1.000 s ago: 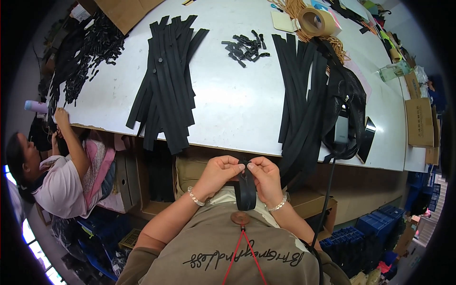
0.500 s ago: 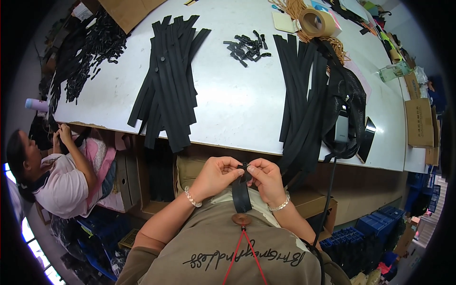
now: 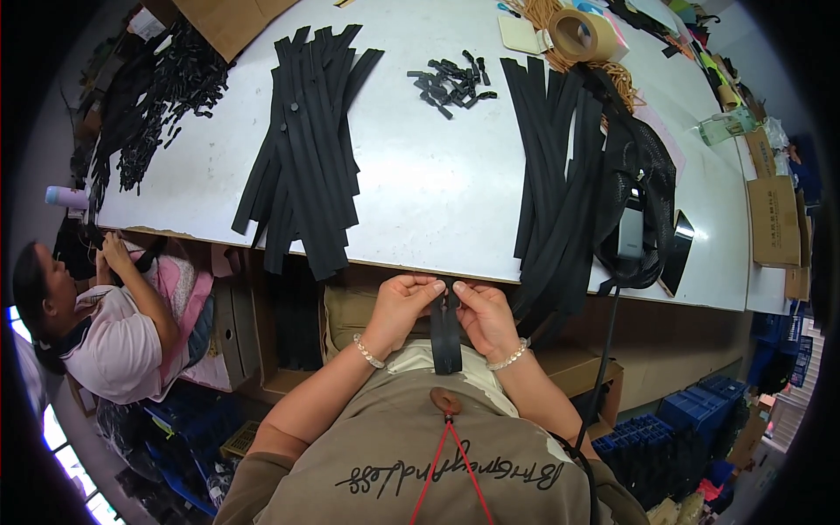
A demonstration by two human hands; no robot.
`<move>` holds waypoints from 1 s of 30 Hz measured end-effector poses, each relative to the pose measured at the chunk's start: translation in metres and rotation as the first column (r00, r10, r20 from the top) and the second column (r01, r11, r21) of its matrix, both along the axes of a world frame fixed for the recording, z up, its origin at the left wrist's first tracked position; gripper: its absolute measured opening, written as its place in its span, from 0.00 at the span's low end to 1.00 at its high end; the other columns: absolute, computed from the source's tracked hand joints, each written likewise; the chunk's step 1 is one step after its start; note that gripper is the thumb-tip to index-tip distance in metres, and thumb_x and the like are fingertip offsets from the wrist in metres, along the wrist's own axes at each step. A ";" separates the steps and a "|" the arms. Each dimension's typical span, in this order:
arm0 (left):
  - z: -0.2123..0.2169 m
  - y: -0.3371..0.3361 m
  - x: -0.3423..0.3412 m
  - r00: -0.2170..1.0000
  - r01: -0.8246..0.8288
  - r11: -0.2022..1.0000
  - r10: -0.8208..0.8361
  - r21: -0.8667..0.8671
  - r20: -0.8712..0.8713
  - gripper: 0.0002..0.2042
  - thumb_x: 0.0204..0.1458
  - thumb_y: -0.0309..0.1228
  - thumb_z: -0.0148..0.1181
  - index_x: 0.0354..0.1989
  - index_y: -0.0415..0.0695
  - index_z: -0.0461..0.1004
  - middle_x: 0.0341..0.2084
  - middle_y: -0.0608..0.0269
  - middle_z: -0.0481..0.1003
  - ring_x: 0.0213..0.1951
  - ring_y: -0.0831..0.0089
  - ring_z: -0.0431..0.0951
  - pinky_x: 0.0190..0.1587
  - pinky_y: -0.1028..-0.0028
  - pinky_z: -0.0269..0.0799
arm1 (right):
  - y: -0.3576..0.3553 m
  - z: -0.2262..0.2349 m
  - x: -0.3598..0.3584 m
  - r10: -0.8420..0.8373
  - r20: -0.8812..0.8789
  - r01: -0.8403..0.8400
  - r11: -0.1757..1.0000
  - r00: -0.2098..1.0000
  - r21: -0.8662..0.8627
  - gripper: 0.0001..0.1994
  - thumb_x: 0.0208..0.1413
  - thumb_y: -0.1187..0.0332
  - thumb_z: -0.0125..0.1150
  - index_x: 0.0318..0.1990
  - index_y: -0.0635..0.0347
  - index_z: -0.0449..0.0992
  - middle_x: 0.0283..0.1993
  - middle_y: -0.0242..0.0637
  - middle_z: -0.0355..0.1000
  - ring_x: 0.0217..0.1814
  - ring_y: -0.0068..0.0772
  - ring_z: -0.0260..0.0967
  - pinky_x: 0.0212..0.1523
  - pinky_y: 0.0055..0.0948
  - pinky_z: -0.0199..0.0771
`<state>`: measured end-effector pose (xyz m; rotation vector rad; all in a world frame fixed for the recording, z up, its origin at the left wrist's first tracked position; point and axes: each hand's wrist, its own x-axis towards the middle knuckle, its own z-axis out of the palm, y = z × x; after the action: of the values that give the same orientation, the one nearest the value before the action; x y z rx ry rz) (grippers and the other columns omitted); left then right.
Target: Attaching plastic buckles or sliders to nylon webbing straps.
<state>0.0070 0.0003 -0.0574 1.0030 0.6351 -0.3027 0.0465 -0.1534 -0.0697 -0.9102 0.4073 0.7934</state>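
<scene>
The left hand (image 3: 400,313) and right hand (image 3: 486,320), just apart, each pinch one side of a black zipper strip's (image 3: 446,346) far end; it runs between them toward the body. Ahead-left of the left hand lies a bundle of black zipper strips (image 3: 311,166); ahead-right of the right, a second bundle (image 3: 560,192). Black zipper pulls (image 3: 451,83) lie straight ahead.

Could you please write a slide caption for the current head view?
Left hand and right hand pinch a black strip before a white table holding strip piles and small parts.
</scene>
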 end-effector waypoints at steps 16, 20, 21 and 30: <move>0.002 -0.008 -0.002 0.985 -0.171 0.941 0.162 -0.291 -0.055 0.06 0.54 0.27 0.56 0.35 0.38 0.75 0.29 0.62 0.76 0.30 0.77 0.76 0.35 0.77 0.74 | 0.009 0.012 -0.004 -0.083 -0.057 0.086 0.995 0.995 0.054 0.04 0.57 0.72 0.54 0.33 0.61 0.74 0.30 0.32 0.73 0.29 0.22 0.68 0.33 0.21 0.68; 0.000 -0.009 -0.001 0.981 -0.194 0.939 0.182 -0.284 -0.069 0.05 0.54 0.27 0.56 0.35 0.38 0.75 0.29 0.62 0.76 0.29 0.78 0.75 0.35 0.77 0.73 | 0.014 0.012 -0.005 -0.130 -0.029 0.131 0.991 0.991 0.023 0.04 0.56 0.72 0.55 0.31 0.61 0.73 0.27 0.31 0.72 0.28 0.21 0.67 0.31 0.21 0.67; -0.001 -0.009 -0.001 0.980 -0.197 0.937 0.185 -0.290 -0.069 0.05 0.54 0.27 0.55 0.35 0.38 0.75 0.28 0.62 0.76 0.29 0.78 0.75 0.34 0.78 0.73 | 0.015 0.011 -0.006 -0.131 -0.035 0.131 0.991 0.991 0.020 0.04 0.56 0.72 0.55 0.31 0.61 0.73 0.27 0.31 0.72 0.28 0.21 0.67 0.31 0.21 0.67; 0.000 -0.007 0.000 0.987 -0.157 0.934 0.160 -0.322 -0.018 0.07 0.55 0.28 0.54 0.34 0.38 0.75 0.27 0.62 0.76 0.30 0.78 0.75 0.35 0.78 0.73 | 0.012 0.007 -0.005 -0.168 -0.250 0.203 0.972 0.954 0.120 0.09 0.57 0.71 0.53 0.25 0.61 0.72 0.25 0.33 0.71 0.28 0.23 0.66 0.33 0.21 0.67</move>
<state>0.0073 -0.0068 -0.0574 0.6340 0.6307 -0.2496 0.0418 -0.1416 -0.0629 -0.6318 0.6289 0.7496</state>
